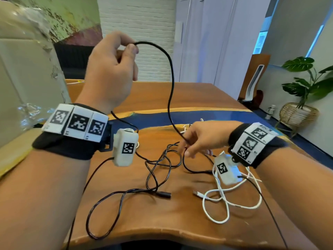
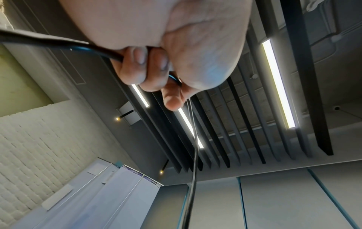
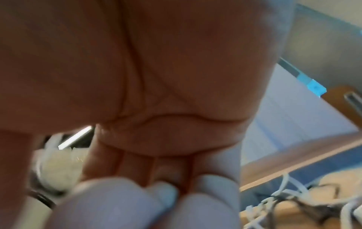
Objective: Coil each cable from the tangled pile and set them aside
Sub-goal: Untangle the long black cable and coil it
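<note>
My left hand is raised above the table and pinches a black cable between thumb and forefinger. In the left wrist view its curled fingers hold that black cable. The cable arcs down to my right hand, which pinches it low over the table. More black cable lies tangled below, one end a barrel plug. A white USB cable lies in loose loops at the right. The right wrist view is blurred: curled fingers, with white cable beyond.
The wooden table has a blue strip across it and a curved near edge. Clear plastic wrap bulks at the left. A potted plant in a wicker basket and a chair stand at the right.
</note>
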`<state>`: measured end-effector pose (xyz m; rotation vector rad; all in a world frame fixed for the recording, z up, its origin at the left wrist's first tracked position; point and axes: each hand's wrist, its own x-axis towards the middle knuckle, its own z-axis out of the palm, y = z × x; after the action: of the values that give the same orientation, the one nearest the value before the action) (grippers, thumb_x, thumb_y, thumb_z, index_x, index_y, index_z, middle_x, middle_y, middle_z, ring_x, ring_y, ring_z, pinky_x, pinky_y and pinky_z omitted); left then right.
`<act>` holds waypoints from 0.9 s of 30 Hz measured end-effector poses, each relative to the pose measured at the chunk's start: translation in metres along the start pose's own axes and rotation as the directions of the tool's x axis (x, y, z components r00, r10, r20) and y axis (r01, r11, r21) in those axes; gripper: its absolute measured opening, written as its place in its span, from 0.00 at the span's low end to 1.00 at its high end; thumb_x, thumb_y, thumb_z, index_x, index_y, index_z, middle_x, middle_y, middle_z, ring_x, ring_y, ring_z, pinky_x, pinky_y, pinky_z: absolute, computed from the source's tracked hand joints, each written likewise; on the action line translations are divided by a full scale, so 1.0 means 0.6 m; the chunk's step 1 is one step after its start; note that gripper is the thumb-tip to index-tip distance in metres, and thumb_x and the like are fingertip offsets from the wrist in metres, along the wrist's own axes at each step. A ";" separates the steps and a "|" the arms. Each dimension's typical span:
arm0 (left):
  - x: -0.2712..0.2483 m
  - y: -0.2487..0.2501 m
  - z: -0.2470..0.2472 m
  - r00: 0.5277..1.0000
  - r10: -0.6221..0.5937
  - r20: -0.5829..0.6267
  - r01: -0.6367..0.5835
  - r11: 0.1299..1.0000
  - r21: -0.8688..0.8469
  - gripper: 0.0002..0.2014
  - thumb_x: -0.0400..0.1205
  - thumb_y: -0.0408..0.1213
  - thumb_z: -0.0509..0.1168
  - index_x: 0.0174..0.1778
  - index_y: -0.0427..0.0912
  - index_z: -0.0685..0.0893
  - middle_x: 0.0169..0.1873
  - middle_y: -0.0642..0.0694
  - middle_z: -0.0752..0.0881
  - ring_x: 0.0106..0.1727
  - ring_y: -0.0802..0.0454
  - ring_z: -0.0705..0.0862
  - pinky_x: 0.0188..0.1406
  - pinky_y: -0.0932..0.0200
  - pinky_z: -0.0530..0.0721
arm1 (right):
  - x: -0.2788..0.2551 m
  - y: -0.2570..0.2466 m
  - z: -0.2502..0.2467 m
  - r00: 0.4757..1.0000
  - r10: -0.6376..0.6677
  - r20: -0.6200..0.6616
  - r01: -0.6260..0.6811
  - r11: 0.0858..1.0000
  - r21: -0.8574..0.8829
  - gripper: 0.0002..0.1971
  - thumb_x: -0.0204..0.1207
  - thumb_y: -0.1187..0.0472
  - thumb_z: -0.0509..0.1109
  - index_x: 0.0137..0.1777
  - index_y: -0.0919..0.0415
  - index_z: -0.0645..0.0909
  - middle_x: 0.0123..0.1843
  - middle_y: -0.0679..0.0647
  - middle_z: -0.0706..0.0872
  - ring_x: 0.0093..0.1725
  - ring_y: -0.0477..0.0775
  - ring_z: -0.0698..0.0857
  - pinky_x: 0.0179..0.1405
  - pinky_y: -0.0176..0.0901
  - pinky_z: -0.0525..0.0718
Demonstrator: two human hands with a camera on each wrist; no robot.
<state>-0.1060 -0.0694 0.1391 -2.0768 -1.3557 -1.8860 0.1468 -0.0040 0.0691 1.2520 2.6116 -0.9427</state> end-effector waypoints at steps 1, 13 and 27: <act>0.000 -0.001 -0.004 1.000 0.002 -0.014 -0.002 1.000 0.003 0.07 0.91 0.40 0.57 0.49 0.53 0.79 0.22 0.54 0.84 0.31 0.30 0.81 0.30 0.39 0.80 | 0.005 0.017 -0.001 0.996 0.065 -0.069 -0.069 0.997 -0.045 0.04 0.81 0.53 0.77 0.52 0.50 0.91 0.42 0.53 0.93 0.32 0.50 0.85 0.37 0.47 0.89; -0.022 -0.014 -0.045 0.997 0.035 0.064 -0.034 0.999 -0.006 0.10 0.84 0.33 0.65 0.45 0.33 0.91 0.28 0.27 0.81 0.31 0.25 0.72 0.26 0.38 0.66 | -0.034 0.046 -0.152 0.294 0.359 -0.886 0.789 0.432 0.437 0.19 0.91 0.54 0.59 0.46 0.65 0.83 0.42 0.60 0.88 0.43 0.59 0.90 0.58 0.57 0.92; -0.047 -0.089 -0.003 0.962 -0.271 -0.014 0.265 0.928 0.263 0.11 0.86 0.46 0.64 0.51 0.53 0.92 0.44 0.49 0.87 0.48 0.47 0.82 0.48 0.49 0.81 | -0.056 -0.010 -0.080 0.740 -0.040 -0.671 0.152 0.982 0.110 0.15 0.85 0.75 0.65 0.64 0.60 0.86 0.59 0.57 0.92 0.58 0.48 0.91 0.62 0.31 0.86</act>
<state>-0.1361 -0.0530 0.0895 -1.8688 -1.8643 -1.6532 0.1731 -0.0021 0.1219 1.7899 3.2115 -0.8358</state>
